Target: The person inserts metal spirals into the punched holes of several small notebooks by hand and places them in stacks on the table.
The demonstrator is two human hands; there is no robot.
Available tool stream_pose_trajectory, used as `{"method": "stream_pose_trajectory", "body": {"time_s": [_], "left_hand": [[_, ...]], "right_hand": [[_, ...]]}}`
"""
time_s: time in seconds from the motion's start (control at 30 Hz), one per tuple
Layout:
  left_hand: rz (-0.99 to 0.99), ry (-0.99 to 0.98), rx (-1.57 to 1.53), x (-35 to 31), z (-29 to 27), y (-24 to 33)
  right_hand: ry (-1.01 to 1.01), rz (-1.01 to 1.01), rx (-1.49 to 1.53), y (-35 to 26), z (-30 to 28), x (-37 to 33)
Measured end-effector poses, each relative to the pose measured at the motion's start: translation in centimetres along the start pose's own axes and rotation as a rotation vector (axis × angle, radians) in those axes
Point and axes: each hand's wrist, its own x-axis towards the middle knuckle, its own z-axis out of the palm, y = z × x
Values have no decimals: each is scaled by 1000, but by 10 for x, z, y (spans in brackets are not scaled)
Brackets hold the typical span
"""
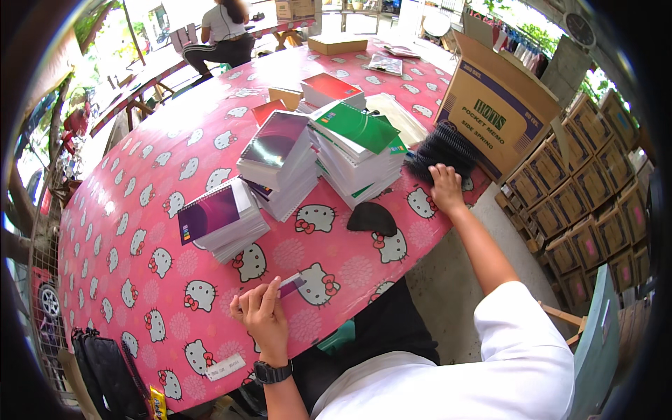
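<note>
1. Pink patterned covering on the surface [143, 241]. Reference for all places below: the green-topped stack [360, 154], made of white paper blocks with coloured covers.
2. Left hand [264, 318]: to the left of the green-topped stack and well nearer the wearer. Fingers bent, pinching a thin purple-and-white piece [291, 284] that points away from the palm toward the right; its full shape cannot be made out. Dark watch [273, 372] on this wrist.
3. Right hand [446, 187]: right of the green-topped stack, slightly nearer the wearer. Fingers loosely bent, touching the near side of the black coils [448, 150]. Whether they pinch a coil or only rest there: cannot tell.
4. Black coils: bundled in a heap, just right of the green-topped stack.
5. Grey-purple-topped stack [276, 161]: just left of the green-topped stack; contact between the two uncertain. Purple-topped stack [224, 224]: farther left and nearer the wearer. Red-topped stack [332, 89]: just beyond.
6. Black curved piece [371, 219]: lying flat, near the green-topped stack on its wearer side.
7. Cardboard box [490, 108]: flaps raised, right of and beyond the green-topped stack.
8. Black bag [105, 374]: well left of the green-topped stack, on the wearer's side.
</note>
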Motion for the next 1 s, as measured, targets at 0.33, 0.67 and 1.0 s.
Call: {"method": "stream_pose_trajectory", "body": {"time_s": [0.33,0.67,1.0], "left_hand": [[59,1,-44,5,-4,-1],[133,-54,-57,4,-8,10],[74,-62,-114,1,-10,9]], "right_hand": [[177,-49,479,-9,-26,-8],[204,60,506,-16,-58,24],[-54,8,1116,-134,-124,-48]]}}
